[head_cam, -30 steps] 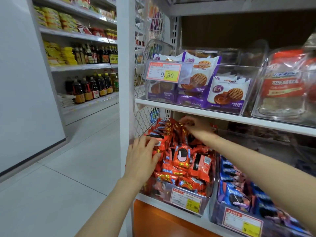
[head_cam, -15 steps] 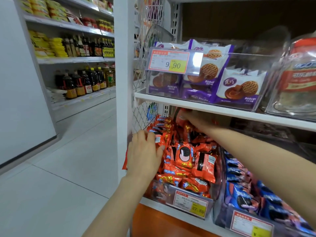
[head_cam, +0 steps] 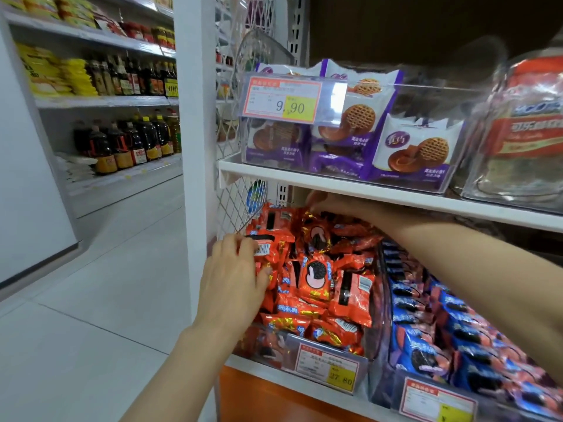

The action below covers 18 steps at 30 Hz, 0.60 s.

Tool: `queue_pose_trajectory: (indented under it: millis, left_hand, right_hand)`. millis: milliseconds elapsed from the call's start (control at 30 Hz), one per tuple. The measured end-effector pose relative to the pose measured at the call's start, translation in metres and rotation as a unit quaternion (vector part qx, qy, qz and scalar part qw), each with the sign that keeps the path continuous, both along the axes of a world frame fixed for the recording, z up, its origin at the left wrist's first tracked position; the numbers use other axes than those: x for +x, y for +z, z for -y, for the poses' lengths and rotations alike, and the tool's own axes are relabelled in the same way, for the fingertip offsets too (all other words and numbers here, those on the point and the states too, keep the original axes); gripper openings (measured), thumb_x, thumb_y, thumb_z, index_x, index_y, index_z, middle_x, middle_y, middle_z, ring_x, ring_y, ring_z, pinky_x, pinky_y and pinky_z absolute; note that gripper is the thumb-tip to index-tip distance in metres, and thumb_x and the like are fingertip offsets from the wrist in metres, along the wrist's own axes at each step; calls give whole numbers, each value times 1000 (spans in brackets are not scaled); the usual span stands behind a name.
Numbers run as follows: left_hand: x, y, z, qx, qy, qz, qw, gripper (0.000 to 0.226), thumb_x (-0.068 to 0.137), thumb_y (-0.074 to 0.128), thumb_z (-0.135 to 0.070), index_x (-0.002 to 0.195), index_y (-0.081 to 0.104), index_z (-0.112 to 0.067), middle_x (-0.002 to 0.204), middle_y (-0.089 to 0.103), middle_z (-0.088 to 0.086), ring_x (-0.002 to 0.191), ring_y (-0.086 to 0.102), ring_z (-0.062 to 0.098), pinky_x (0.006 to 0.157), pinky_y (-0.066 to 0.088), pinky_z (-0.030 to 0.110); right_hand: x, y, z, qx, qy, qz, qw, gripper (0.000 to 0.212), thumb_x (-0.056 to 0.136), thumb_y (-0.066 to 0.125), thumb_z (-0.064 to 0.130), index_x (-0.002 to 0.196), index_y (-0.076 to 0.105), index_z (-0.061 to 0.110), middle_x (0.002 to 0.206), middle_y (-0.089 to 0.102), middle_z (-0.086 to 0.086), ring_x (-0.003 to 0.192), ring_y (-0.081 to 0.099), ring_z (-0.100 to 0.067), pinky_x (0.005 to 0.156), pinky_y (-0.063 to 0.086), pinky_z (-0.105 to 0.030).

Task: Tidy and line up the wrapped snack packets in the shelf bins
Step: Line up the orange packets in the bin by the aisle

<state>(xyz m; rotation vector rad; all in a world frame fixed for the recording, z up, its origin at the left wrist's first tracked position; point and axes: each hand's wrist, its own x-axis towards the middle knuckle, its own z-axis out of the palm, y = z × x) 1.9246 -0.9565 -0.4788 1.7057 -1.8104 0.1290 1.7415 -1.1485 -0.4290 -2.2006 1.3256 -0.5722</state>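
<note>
The red packets (head_cam: 316, 278) lie heaped in a clear bin (head_cam: 262, 352) at the left end of the lower shelf (head_cam: 289, 382), just beside a wire mesh panel (head_cam: 237, 205) and a white post (head_cam: 195, 153). Most face forward but tilt at different angles. One in the middle shows a round dark biscuit on its front, and several lie flat along the bin's front wall above a tag (head_cam: 330, 368) reading 27.80. The left hand (head_cam: 234, 281) is laid against the left side of the heap. Its fingers are fairly straight and close together, touching a packet with a barcode, and its thumb rests on the packets lower down. It is spread on them rather than closed round any one. The right hand (head_cam: 332, 205) reaches to the back of the bin, right under the upper shelf (head_cam: 380, 193). Its fingertips are bent down onto the foil edge of a rear packet. The shelf edge hides part of the hand, so I cannot tell whether it pinches that packet or only touches it. Blue packets (head_cam: 426, 339) fill the neighbouring bin to the right, standing in rows. On the upper shelf a clear bin holds purple packets (head_cam: 417, 147) behind a 9.90 tag (head_cam: 285, 100). Across the aisle floor (head_cam: 91, 284), other shelves carry dark bottles (head_cam: 131, 141).
</note>
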Motion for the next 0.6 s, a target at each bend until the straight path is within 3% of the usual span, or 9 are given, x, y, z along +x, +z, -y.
queue_pose_trajectory:
  millis: [100,167,233,300,367,400,500,600]
  left_hand:
    - [-1,2,0,-17,-12,-1,1000,40,94,49,-35,130,44,-19,131,41,1,121,35,16,99,31,27]
    - [-3,3,1,-33,-24,-5,999,37,93,52,-32,127,49,-18,128,44,2,119,38,18,97,32,27]
    - [-5,3,1,-41,-28,-9,999,35,92,54,-30,123,52,-16,126,47,3,117,40,19,95,33,28]
    - [-7,3,3,-39,-25,-10,999,34,91,54,-31,122,53,-16,125,46,3,117,40,20,95,33,29]
    - [-8,2,4,-39,-26,-11,999,33,91,55,-31,120,54,-14,124,47,4,117,40,20,95,32,29]
    - [-10,2,4,-39,-30,-12,999,33,91,56,-30,119,55,-14,123,47,4,117,40,20,95,32,29]
    - [-16,2,3,-44,-49,-11,998,27,88,59,-24,113,58,-12,117,51,4,112,44,22,94,35,34]
    - [-19,2,3,-52,-49,-5,997,25,86,62,-20,109,60,-11,113,54,5,109,48,25,91,37,36]
  right_hand:
    - [-17,-10,1,-61,37,-189,979,33,80,73,18,109,65,5,99,60,0,89,58,-13,82,47,-27]
    - [-19,-16,-1,-107,43,-261,959,23,81,72,25,97,67,10,98,59,-5,89,59,-22,79,48,-35]
    - [-20,-15,-5,-108,38,-213,970,15,81,72,22,88,63,14,91,58,-3,85,57,-22,74,47,-33]
    - [-24,-7,-16,-57,7,-44,997,15,81,71,13,90,59,16,88,57,3,85,57,-15,77,44,-28]
    - [-33,2,-36,25,-23,130,991,9,87,63,11,93,60,17,87,60,6,79,60,-4,81,45,-23]
    - [-40,6,-46,70,-16,173,982,7,89,59,14,94,61,17,87,62,7,77,61,-2,85,46,-24]
    - [-65,13,-75,113,41,122,985,24,81,68,38,101,67,23,94,68,13,82,62,1,94,43,-28]
    - [-74,11,-106,79,57,8,995,29,70,77,38,93,64,24,92,67,5,83,61,-9,84,46,-28]
